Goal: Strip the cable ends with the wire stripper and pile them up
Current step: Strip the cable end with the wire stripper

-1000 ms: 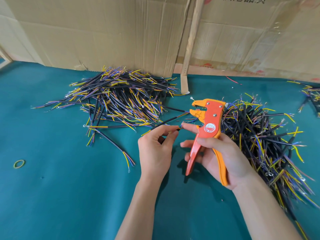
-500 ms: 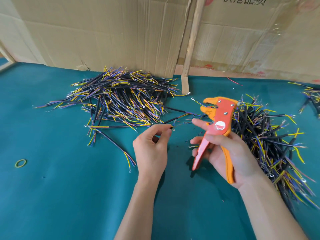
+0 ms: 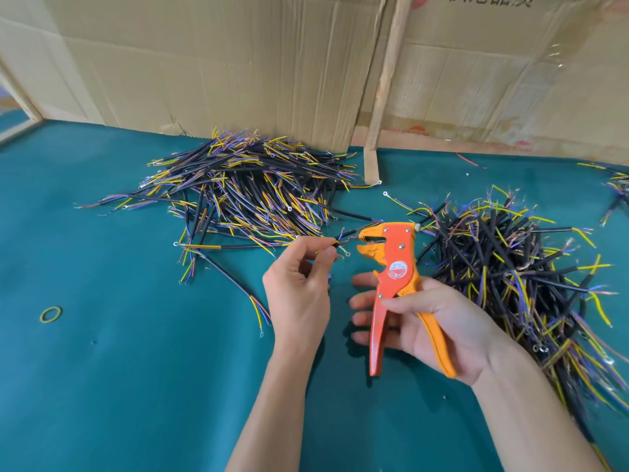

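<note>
My left hand (image 3: 299, 284) pinches a short black cable (image 3: 335, 245) between thumb and forefinger; its thin wire ends with a small ring terminal poke out to the right, just short of the stripper's jaws. My right hand (image 3: 432, 321) holds the orange wire stripper (image 3: 391, 274) upright by its handles, jaws open and pointing left at the cable end. A big pile of black cables with yellow and purple wire ends (image 3: 245, 195) lies behind my left hand. A second pile (image 3: 510, 267) lies to the right of the stripper.
The work surface is a teal cloth (image 3: 136, 369). Cardboard sheets (image 3: 238, 63) and a wooden strip (image 3: 384, 86) stand along the back. A yellow rubber band (image 3: 51, 314) lies at the left. More cables (image 3: 617, 185) sit at the far right edge.
The stripper has come back left and down, so its jaws now face the cable end. My left hand has kept its pinch on the cable.
</note>
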`<state>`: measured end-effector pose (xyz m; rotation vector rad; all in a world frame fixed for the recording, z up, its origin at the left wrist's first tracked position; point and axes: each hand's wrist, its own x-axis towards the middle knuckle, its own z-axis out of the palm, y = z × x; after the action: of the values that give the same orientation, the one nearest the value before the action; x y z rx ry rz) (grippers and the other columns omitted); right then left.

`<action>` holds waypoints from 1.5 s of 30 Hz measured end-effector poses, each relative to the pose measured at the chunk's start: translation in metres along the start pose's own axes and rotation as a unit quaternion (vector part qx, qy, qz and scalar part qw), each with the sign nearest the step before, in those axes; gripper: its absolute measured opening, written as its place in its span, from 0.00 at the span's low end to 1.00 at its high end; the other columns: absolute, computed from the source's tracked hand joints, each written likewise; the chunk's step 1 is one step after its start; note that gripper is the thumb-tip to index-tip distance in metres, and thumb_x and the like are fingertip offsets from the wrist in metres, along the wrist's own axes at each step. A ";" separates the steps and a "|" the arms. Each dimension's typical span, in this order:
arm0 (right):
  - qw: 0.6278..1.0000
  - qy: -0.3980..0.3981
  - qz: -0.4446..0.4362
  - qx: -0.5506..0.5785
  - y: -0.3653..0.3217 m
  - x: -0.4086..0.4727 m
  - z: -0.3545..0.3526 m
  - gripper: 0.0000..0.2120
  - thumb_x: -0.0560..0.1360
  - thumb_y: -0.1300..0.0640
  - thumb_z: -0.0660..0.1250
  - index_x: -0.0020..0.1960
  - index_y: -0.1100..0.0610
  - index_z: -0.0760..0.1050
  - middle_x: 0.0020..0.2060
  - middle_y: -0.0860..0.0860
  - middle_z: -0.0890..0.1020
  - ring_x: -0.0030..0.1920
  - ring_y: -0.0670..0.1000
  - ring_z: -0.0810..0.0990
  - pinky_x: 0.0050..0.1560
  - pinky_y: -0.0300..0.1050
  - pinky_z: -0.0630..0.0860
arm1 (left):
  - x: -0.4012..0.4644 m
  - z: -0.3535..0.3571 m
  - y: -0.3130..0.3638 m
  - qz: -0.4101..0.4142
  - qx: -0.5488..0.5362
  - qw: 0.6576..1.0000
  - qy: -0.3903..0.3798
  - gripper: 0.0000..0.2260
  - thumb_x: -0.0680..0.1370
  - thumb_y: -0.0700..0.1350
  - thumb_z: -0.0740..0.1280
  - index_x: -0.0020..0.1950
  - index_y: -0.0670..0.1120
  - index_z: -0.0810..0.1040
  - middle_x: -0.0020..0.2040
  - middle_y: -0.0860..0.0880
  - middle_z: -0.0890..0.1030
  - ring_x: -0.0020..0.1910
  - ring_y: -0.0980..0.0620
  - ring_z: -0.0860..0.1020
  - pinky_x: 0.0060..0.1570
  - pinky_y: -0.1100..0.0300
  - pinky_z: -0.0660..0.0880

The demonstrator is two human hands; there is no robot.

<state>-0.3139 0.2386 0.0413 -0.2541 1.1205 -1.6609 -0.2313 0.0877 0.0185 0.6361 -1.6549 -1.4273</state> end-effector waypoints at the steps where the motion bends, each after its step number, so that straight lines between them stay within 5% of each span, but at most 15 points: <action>1: 1.000 -0.002 0.012 0.000 0.001 0.001 0.002 0.23 0.68 0.69 0.69 0.64 0.68 0.78 0.53 0.69 0.82 0.47 0.67 0.84 0.50 0.65 0.81 | 0.000 0.000 -0.001 0.000 0.002 1.000 0.000 0.13 0.78 0.38 0.71 0.43 0.57 0.81 0.37 0.52 0.83 0.28 0.53 0.73 0.32 0.59 0.72; 8: 0.999 -0.038 -0.004 -0.024 0.000 0.002 0.007 0.27 0.70 0.49 0.79 0.62 0.65 0.80 0.45 0.64 0.82 0.39 0.61 0.82 0.43 0.59 0.80 | 0.001 -0.002 -0.002 0.004 0.015 1.000 -0.017 0.11 0.79 0.38 0.70 0.45 0.55 0.83 0.37 0.52 0.84 0.30 0.49 0.74 0.34 0.58 0.74; 15: 0.997 -0.063 -0.022 -0.041 -0.002 -0.003 0.004 0.22 0.72 0.56 0.78 0.61 0.65 0.79 0.40 0.61 0.78 0.37 0.60 0.80 0.41 0.58 0.79 | 0.001 -0.001 0.000 0.006 0.012 1.000 -0.021 0.15 0.79 0.39 0.71 0.44 0.62 0.82 0.37 0.53 0.84 0.32 0.44 0.75 0.34 0.57 0.75; 25: 0.996 -0.067 -0.014 -0.056 -0.004 -0.006 0.007 0.23 0.71 0.55 0.79 0.60 0.66 0.79 0.37 0.60 0.76 0.33 0.58 0.77 0.37 0.56 0.78 | 0.000 -0.002 0.001 0.000 0.016 1.000 -0.025 0.14 0.79 0.38 0.70 0.44 0.58 0.83 0.37 0.52 0.84 0.33 0.39 0.75 0.35 0.51 0.75; 31: 0.997 -0.051 -0.011 -0.058 -0.004 -0.006 0.007 0.15 0.75 0.57 0.73 0.57 0.65 0.81 0.34 0.58 0.75 0.31 0.57 0.75 0.34 0.53 0.76 | 0.000 -0.001 0.003 -0.003 0.012 1.000 -0.029 0.14 0.79 0.37 0.70 0.44 0.59 0.82 0.36 0.53 0.84 0.33 0.40 0.74 0.34 0.54 0.73; 45: 0.997 0.023 -0.045 -0.060 -0.004 -0.002 0.016 0.09 0.71 0.53 0.75 0.44 0.59 0.82 0.25 0.52 0.65 0.19 0.48 0.62 0.21 0.37 0.65 | 0.000 -0.001 0.004 -0.005 0.014 1.000 -0.023 0.16 0.79 0.37 0.70 0.43 0.61 0.82 0.36 0.52 0.83 0.32 0.42 0.75 0.34 0.52 0.75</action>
<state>-0.3051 0.2317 0.0540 -0.3493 1.2625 -1.6871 -0.2298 0.0884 0.0224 0.6330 -1.7121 -1.4379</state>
